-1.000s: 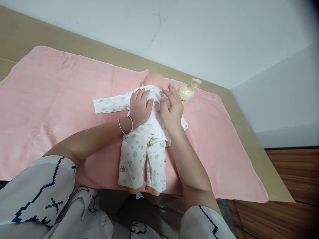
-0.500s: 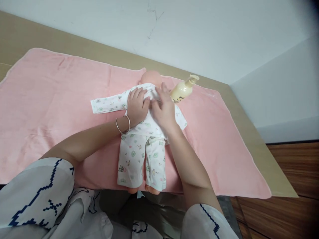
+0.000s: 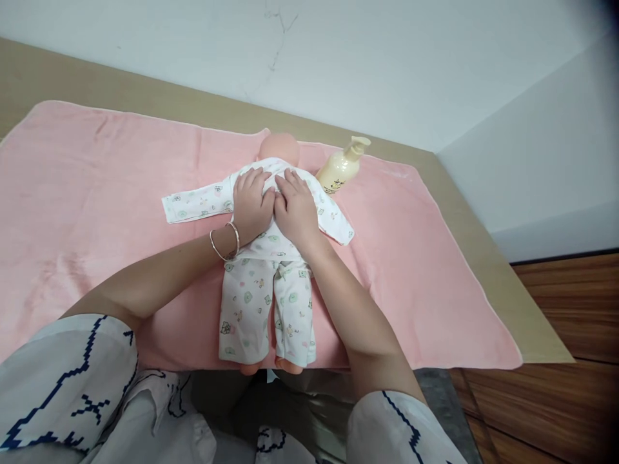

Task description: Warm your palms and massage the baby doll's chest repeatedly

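Note:
A baby doll (image 3: 279, 147) lies on a pink towel (image 3: 97, 187), head toward the wall, dressed in a white printed top and trousers (image 3: 264, 309). My left hand (image 3: 250, 205), with two bangles on the wrist, rests flat on the doll's chest with fingers stretched toward the collar. Beside it and touching it, my right hand (image 3: 296, 211) also lies flat on the top. The doll's left sleeve (image 3: 193, 205) stretches out empty-looking to the left. Its feet poke out at the towel's near edge.
A cream pump bottle (image 3: 341, 169) lies on the towel just right of the doll's head. The towel covers a tan table (image 3: 483, 212) set against a white wall. Wooden floor shows at the right. My patterned sleeves fill the bottom of the view.
My right hand slid left from beside the bottle onto the doll's chest and now touches my left hand. The right side of the top lies flatter.

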`<state>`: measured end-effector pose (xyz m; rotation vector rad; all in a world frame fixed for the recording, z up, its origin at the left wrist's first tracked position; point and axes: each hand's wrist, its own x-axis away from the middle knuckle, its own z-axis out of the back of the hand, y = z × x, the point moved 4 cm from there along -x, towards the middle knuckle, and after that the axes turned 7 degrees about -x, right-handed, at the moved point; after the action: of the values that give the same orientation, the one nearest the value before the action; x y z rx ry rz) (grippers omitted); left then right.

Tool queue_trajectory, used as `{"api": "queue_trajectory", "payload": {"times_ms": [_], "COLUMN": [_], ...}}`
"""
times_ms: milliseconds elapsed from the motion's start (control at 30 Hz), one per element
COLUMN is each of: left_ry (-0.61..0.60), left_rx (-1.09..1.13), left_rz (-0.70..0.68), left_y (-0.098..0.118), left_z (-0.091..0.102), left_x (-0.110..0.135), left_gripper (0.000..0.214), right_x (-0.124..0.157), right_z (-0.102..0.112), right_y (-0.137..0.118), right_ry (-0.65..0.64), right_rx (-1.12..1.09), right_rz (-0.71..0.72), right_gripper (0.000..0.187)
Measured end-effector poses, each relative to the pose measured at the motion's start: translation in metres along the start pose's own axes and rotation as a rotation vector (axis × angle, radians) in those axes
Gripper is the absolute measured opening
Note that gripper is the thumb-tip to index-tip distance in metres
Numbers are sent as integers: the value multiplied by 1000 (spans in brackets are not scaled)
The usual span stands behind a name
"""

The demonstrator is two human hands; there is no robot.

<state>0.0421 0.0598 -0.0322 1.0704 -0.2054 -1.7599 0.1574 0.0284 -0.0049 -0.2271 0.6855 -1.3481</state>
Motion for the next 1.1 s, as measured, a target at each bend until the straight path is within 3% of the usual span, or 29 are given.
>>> {"api": "queue_trajectory", "payload": {"times_ms": [233,400,500,567,667,800,967,1100], "left_ry": [-49,-118,-104,-106,-215,-351,-322,-375], "left_rx": [7,184,319,439,590,557,450,571], "left_rz": [10,77,103,77,37,-49,-114,-134], "left_y": [0,4,20,34,50,53,50,56], "left_z": [-1,8,18,20,5,-32,-69,-84], "left_x": [-5,-21,-34,-45,-65,-93,-116,-127], "left_gripper": [45,31,29,31,44,67,58,52], "right_x": [0,-1,-6,-12,-20,-27,-31,-34], "right_z": [1,3,14,33,69,101,103,99], "right_y": [-1,-5,-4,5,30,68,93,97], "right_ry": [25,34,11,77,247,281,178,186], "right_rx": [-23,0,0,-10,-16,-4,-51,-34], "right_rz": [17,50,62,30,15,26,38,45], "right_gripper": [48,47,47,52,60,64,66,64]}}
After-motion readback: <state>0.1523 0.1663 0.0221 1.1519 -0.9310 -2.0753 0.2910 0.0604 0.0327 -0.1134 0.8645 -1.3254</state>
